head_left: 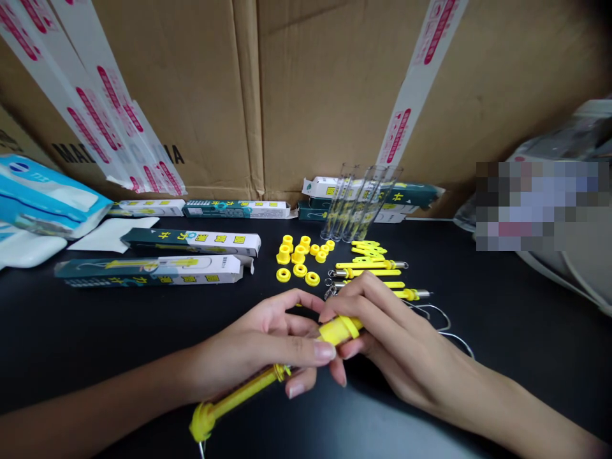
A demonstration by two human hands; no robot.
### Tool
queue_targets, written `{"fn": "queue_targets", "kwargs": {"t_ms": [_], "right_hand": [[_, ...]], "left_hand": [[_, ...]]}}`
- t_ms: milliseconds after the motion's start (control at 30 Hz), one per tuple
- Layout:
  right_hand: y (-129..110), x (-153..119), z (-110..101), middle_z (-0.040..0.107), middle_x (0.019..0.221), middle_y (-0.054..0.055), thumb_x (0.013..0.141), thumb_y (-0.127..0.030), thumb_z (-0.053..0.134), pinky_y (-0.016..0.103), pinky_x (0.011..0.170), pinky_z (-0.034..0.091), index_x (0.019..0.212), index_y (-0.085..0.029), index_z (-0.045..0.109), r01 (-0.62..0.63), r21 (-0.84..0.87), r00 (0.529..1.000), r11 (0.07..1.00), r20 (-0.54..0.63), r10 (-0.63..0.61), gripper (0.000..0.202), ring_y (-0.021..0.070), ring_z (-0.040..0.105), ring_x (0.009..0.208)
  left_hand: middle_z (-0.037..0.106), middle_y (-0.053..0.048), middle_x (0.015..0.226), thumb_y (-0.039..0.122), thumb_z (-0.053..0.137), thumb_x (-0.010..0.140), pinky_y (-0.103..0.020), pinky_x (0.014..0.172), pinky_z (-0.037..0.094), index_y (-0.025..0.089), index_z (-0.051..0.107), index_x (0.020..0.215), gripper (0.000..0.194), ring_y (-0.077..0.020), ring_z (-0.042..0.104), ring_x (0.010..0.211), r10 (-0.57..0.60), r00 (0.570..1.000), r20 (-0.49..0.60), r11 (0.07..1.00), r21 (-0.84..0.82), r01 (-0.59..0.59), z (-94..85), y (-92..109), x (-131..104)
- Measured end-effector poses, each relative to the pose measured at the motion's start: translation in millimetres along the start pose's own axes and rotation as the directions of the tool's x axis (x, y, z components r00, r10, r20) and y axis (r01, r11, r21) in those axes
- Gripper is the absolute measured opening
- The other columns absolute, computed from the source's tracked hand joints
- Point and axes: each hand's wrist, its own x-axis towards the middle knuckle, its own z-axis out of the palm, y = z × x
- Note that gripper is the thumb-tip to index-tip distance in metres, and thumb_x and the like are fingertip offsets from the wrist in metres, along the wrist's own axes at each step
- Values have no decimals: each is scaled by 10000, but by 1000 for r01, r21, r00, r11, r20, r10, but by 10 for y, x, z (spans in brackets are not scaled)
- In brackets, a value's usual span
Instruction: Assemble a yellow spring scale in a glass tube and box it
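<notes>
My left hand [287, 338] is wrapped around the clear tube of a yellow tubular spring scale [246, 392], its thumb along the tube. The scale tilts down to the left and ends in a yellow cap with a metal hook. At the upper end, the fingers of my right hand [382, 331] grip the yellow end piece [338, 329]. Beyond my hands lie several yellow collars and rings [299, 255], small yellow pointers [368, 250] and yellow inner rods with springs [370, 273]. Metal hooks [449, 325] stick out beside my right hand, partly hidden by it.
Several clear tubes [354, 204] stand upright near the cardboard wall [310, 95]. Printed spring scale boxes [191, 242] lie at the left and back. A blue tissue pack [52, 197] rests at far left. At right is a clear plastic bag [549, 146], partly blurred.
</notes>
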Motion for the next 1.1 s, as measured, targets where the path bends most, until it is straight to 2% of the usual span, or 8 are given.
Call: {"fn": "queue_targets", "kwargs": {"t_ms": [267,400,467,567,667,733,933,1100], "right_hand": [[-50,17,-19,531,1065,93,1036,-106,421,319,819,516,1246,-189,493,-3,-42,999,999,-40,2,237,214,530,962],[-7,-5,-62,531,1069,91,1049,-173,449,349,817,513,1247,-226,479,-43,-36,994,998,-98,39,207,228,540,946],[43,-20,-112,542,1069,84,1054,-227,477,355,816,509,1233,-238,482,-60,-15,990,998,-128,58,180,225,551,922],[121,-27,-194,570,1050,73,1043,-237,511,346,802,493,1221,-239,494,-63,-30,985,998,-163,57,178,223,568,910],[157,-14,-245,596,1027,70,1029,-224,531,343,771,486,1195,-237,521,-80,-53,981,995,-180,70,167,227,582,889],[153,-3,-262,608,1026,72,1023,-224,538,341,766,490,1180,-232,537,-83,-43,981,996,-181,74,157,227,590,893],[128,-1,-346,601,1103,90,1014,-245,580,338,850,508,1150,-216,566,-44,-74,981,996,-190,29,140,222,604,1007],[128,-27,-413,677,1036,66,980,-235,632,324,790,543,1118,-230,597,-101,-71,982,992,-164,88,143,209,670,914]], "left_hand": [[746,-77,826,365,750,912,-219,584,351,152,544,1086,344,-51,482,520,-24,1000,2,999,43,24,-23,-19,-1],[740,-60,827,435,770,878,-216,528,430,169,600,1135,407,-62,467,480,-46,993,111,990,-125,60,-118,13,-51],[740,-82,923,472,693,917,-204,465,452,166,636,1186,412,-68,465,488,-70,989,132,978,-186,94,-170,70,-122],[746,-120,987,449,519,1013,-158,368,412,158,653,1256,401,-71,461,473,-56,998,-25,997,-48,55,-213,173,-268],[756,-141,1001,401,578,998,-137,332,402,156,664,1248,359,-57,461,439,4,975,-221,980,194,40,-187,242,-395],[756,-137,995,393,655,959,-131,310,391,157,669,1227,358,-48,450,424,29,954,-298,961,271,55,-142,266,-451],[762,-84,1051,321,755,898,-155,400,502,229,654,1292,417,-40,547,440,76,952,-298,887,455,72,-34,347,-556],[770,-66,1059,322,771,878,-176,458,539,238,688,1273,412,-64,592,507,83,940,-330,871,483,92,-17,351,-567]]}}
